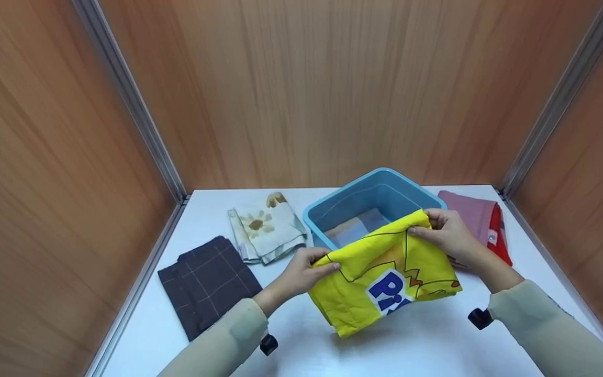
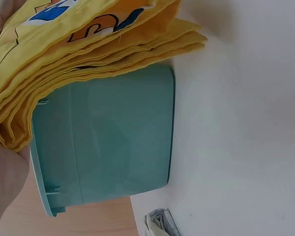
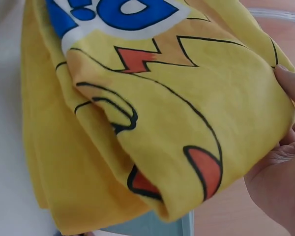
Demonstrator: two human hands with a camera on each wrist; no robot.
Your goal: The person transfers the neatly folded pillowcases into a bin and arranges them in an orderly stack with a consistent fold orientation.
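Observation:
A folded yellow cloth (image 1: 385, 272) with a printed cartoon and blue-and-white lettering hangs in the air between both hands. My left hand (image 1: 306, 269) pinches its upper left corner, thumb in front. At the upper right corner my right hand (image 1: 448, 233) grips the cloth between thumb and fingers. Several stacked layers of the cloth (image 2: 88, 64) show in the left wrist view. Behind it stands a blue plastic bin (image 1: 375, 191), its front partly hidden by the cloth. Inside the bin lies a folded cloth (image 1: 359, 228) in pale blue and beige.
On the white table (image 1: 301, 356), a dark checked folded cloth (image 1: 212, 288) lies at the left and a white floral one (image 1: 262, 228) left of the bin. Pink and red folded cloths (image 1: 471, 214) lie at the right. Wooden panels (image 1: 333, 94) enclose the back and sides.

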